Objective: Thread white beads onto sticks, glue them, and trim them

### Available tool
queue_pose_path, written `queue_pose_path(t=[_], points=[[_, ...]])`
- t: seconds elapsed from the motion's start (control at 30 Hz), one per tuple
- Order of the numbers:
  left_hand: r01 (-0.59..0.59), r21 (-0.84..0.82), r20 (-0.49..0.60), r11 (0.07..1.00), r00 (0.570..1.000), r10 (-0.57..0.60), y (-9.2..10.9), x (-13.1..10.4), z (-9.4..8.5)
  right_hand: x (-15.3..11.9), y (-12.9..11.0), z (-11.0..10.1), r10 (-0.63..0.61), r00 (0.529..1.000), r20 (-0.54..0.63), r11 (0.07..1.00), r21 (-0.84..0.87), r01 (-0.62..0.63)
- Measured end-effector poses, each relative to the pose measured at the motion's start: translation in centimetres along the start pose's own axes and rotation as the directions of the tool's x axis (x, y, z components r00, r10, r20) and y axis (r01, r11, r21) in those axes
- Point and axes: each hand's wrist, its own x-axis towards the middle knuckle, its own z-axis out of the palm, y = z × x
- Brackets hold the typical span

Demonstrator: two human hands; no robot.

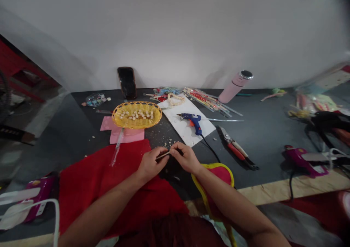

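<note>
My left hand (153,165) pinches a thin, light-coloured stick (163,155) between thumb and fingers. My right hand (187,157) is closed at the stick's other end, thumb against fingertips; whether it also grips something small there is hidden. Both hands are close together above the table's front part. Just beyond them lie small pale crumbs (169,143). A blue hot glue gun (191,120) rests on a white sheet (175,121) behind my right hand. Under my left forearm spreads a red cloth (109,174). A yellow woven basket (117,121) with several small whitish pieces stands beyond it.
Pruning shears (235,146) lie to the right, near the glue gun's cord (210,147). Along the wall are a phone (127,83), a bundle of thin sticks (205,99) and a pink bottle (235,87). Purple devices (303,161) sit at both sides.
</note>
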Motion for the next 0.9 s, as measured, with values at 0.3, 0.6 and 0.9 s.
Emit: queue_pose_path(t=[0.3, 0.6, 0.9], points=[[-0.046, 0.015, -0.11, 0.999, 0.993, 0.048, 0.14, -0.33, 0.15, 0.01, -0.16, 0.78, 0.164, 0.984, 0.064, 0.944, 0.281, -0.176], [0.003, -0.009, -0.107, 1.0, 0.994, -0.004, 0.37, -0.26, 0.08, 0.02, -0.34, 0.81, 0.18, 0.982, 0.06, 0.944, 0.269, -0.19], [0.095, -0.041, -0.089, 0.995, 0.991, -0.098, 0.24, -0.23, 0.21, -0.02, -0.33, 0.78, 0.181, 0.981, 0.066, 0.95, 0.247, -0.192]])
